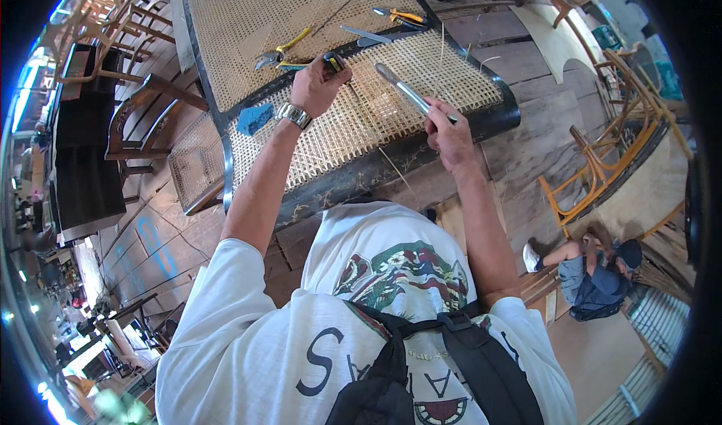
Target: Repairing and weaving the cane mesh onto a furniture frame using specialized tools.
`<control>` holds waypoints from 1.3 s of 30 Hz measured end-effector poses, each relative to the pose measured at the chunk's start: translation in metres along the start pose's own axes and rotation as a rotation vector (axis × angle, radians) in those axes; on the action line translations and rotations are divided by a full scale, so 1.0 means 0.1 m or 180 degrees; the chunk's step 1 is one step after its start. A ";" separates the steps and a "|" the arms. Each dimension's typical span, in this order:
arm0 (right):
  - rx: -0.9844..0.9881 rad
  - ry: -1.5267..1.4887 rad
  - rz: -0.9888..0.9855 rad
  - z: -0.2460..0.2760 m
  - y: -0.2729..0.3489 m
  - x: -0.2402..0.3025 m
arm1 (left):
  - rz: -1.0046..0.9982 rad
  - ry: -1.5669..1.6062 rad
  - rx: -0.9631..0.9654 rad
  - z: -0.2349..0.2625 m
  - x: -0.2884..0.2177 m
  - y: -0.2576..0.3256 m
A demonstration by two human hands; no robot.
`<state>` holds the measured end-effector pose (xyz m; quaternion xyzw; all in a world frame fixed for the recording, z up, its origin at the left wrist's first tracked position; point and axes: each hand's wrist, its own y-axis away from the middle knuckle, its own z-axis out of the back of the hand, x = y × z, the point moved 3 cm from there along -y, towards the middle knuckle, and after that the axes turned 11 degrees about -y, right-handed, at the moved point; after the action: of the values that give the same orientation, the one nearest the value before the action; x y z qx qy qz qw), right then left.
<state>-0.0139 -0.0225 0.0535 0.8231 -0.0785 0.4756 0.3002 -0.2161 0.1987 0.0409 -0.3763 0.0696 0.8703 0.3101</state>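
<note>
My left hand (316,88), with a metal watch (294,115) on its wrist, is closed round the black and yellow handle (333,62) of a screwdriver-like tool. Its thin shaft slants down to the woven cane panel (316,150). In my right hand (451,135) is a silver rod-shaped tool (408,92) with a blunt brownish end, held tilted above the weave. A black frame (353,169) edges the panel. Left of my left wrist lies a crumpled blue piece (256,119). Yellow-handled pliers (280,53) rest just beyond my left hand.
Orange-handled pliers (402,16), a silver blade (366,34) and a thin hooked rod (335,15) lie farther up the cane. Loose cane ends stick up at the right edge. Wooden chairs (150,116) stand left; a rattan frame (602,154) and a seated person (594,278) are right.
</note>
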 end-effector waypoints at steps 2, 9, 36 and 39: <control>-0.0025 -0.0081 0.0031 0.01 0.02 0.05 | -0.0160 0.0221 -0.0048 -0.02 0.02 0.00; -0.0108 -0.0002 0.0127 -0.08 0.09 0.06 | -0.0061 -0.0178 0.0196 -0.05 -0.10 0.05; 0.0621 0.0750 -0.0341 0.17 0.26 0.21 | -0.0102 0.0512 0.0123 0.00 -0.16 0.24; 0.0247 0.0193 -0.0180 0.31 0.26 0.25 | -0.0031 0.0581 0.0063 0.09 -0.30 0.29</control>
<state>0.0112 -0.0575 0.0735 0.8213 -0.0276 0.4943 0.2836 -0.2232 0.1640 0.0651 -0.4512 0.1043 0.8301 0.3105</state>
